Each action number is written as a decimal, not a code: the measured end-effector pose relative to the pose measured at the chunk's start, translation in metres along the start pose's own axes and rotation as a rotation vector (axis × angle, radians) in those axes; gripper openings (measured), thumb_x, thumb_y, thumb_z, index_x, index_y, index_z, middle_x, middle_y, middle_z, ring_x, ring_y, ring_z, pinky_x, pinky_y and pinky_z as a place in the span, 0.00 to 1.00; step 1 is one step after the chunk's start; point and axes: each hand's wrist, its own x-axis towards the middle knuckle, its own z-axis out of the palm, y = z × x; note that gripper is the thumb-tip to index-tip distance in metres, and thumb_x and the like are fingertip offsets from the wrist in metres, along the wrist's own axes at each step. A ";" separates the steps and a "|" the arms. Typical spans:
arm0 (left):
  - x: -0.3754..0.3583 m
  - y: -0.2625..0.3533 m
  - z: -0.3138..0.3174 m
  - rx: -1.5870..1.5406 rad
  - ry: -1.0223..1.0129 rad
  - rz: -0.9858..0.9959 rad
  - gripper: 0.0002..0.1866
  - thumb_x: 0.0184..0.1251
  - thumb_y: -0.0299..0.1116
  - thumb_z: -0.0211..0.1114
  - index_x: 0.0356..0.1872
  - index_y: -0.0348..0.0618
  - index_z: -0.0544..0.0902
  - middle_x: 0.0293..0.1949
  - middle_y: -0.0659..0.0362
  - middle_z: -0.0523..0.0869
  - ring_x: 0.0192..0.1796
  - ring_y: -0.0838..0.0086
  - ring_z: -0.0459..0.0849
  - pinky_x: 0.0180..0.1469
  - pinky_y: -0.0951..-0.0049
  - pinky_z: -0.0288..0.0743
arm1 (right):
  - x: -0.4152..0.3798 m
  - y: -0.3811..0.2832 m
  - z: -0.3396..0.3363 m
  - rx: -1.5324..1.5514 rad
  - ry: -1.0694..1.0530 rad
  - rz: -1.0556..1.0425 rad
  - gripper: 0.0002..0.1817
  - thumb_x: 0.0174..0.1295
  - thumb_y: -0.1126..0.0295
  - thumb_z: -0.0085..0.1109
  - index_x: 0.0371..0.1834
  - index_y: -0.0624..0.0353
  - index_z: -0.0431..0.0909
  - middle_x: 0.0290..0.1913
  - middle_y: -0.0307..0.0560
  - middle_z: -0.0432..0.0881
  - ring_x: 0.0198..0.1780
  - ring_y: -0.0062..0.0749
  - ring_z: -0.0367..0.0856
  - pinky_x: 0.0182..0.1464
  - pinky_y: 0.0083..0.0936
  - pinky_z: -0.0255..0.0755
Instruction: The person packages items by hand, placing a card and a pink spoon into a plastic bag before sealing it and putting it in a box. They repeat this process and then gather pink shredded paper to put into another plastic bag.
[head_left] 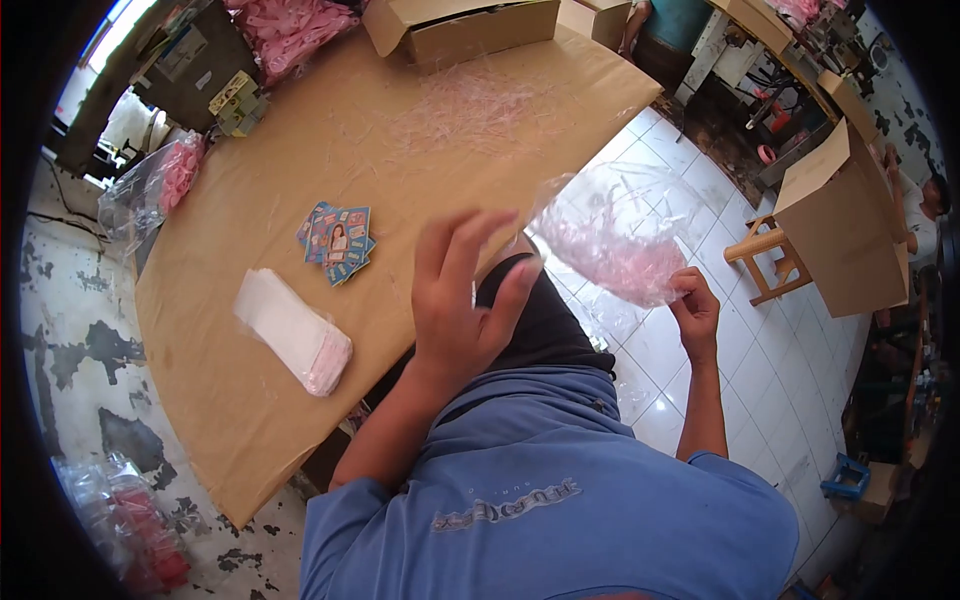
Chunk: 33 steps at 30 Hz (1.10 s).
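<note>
My left hand [462, 295] is raised over the table's near edge, its fingers apart and slightly blurred, with nothing visible in it. To its right, my right hand [695, 312] pinches the lower end of a clear plastic bag [618, 235] holding pink pieces. The bag hangs tilted beyond the table edge, above the tiled floor. On the brown table [250, 440] lie a fanned stack of blue printed cards [338, 240] and a white, flat packed bundle [290, 328] with a pinkish end.
Thin clear-pink strips [470, 108] are scattered near an open cardboard box [480, 32]. Pink-filled bags [180, 172] sit at the left edge. A wooden stool [765, 258] and a large carton [838, 220] stand on the right, with another person [918, 215] behind.
</note>
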 end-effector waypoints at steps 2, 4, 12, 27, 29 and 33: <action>0.023 -0.004 0.003 0.167 0.010 0.019 0.22 0.72 0.36 0.72 0.62 0.39 0.81 0.51 0.50 0.86 0.43 0.64 0.87 0.43 0.68 0.78 | 0.004 -0.008 0.000 0.042 -0.130 0.009 0.10 0.63 0.87 0.63 0.43 0.61 0.83 0.47 0.38 0.78 0.46 0.22 0.77 0.49 0.20 0.71; 0.025 -0.009 -0.001 0.105 -0.106 -0.106 0.20 0.71 0.36 0.73 0.60 0.39 0.83 0.46 0.52 0.87 0.41 0.69 0.86 0.40 0.71 0.76 | 0.009 -0.016 0.005 0.137 -0.232 0.085 0.08 0.61 0.84 0.65 0.42 0.63 0.83 0.46 0.40 0.78 0.47 0.25 0.78 0.50 0.22 0.72; -0.025 -0.017 -0.012 -0.427 -0.347 -0.688 0.06 0.78 0.29 0.67 0.43 0.35 0.84 0.26 0.63 0.86 0.26 0.85 0.81 0.30 0.80 0.74 | 0.090 -0.051 0.004 -0.292 -0.512 0.167 0.31 0.59 0.75 0.60 0.69 0.60 0.76 0.67 0.46 0.81 0.50 0.29 0.87 0.54 0.29 0.81; -0.053 -0.013 -0.025 -0.213 -0.073 -0.470 0.05 0.71 0.27 0.71 0.43 0.39 0.86 0.27 0.59 0.89 0.26 0.78 0.86 0.29 0.76 0.76 | 0.332 -0.013 0.198 -0.519 -0.424 -0.268 0.47 0.73 0.41 0.61 0.80 0.71 0.61 0.79 0.71 0.65 0.82 0.55 0.62 0.81 0.40 0.58; -0.052 -0.020 -0.025 -0.214 -0.072 -0.494 0.05 0.71 0.27 0.72 0.43 0.39 0.86 0.26 0.59 0.89 0.26 0.78 0.86 0.28 0.76 0.75 | 0.316 -0.040 0.220 -0.387 -0.535 -0.305 0.45 0.73 0.41 0.61 0.78 0.69 0.65 0.78 0.70 0.66 0.80 0.55 0.64 0.79 0.40 0.61; -0.055 -0.028 -0.025 -0.232 -0.075 -0.523 0.06 0.72 0.29 0.71 0.43 0.39 0.85 0.26 0.58 0.89 0.26 0.77 0.85 0.29 0.76 0.75 | 0.332 -0.068 0.227 -0.372 -0.500 -0.405 0.37 0.72 0.43 0.63 0.71 0.63 0.73 0.73 0.66 0.73 0.74 0.52 0.72 0.75 0.41 0.67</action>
